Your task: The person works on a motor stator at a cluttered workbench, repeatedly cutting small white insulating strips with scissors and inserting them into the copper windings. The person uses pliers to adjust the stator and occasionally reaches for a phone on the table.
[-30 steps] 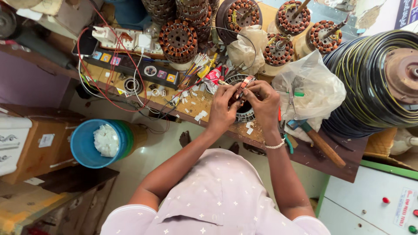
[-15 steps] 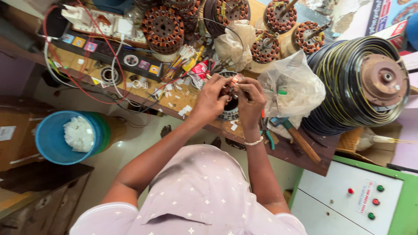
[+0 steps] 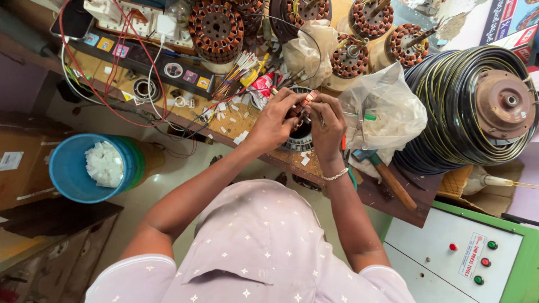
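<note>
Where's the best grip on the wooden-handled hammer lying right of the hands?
Probably the bare lower end of the hammer's wooden handle, coming from above on the bench-edge side. It lies flat and diagonal; its head end is tucked under the plastic bag, while the handle end points free toward the bench corner.

Round steel stator [image 3: 297,137], flat on the bench [image 3: 236,126] edge, open centre dark, slotted rim partly hidden. Small copper-brown coil [image 3: 306,104] with thin wires, pinched just above the stator's far rim, touching both hands' fingertips.
</note>
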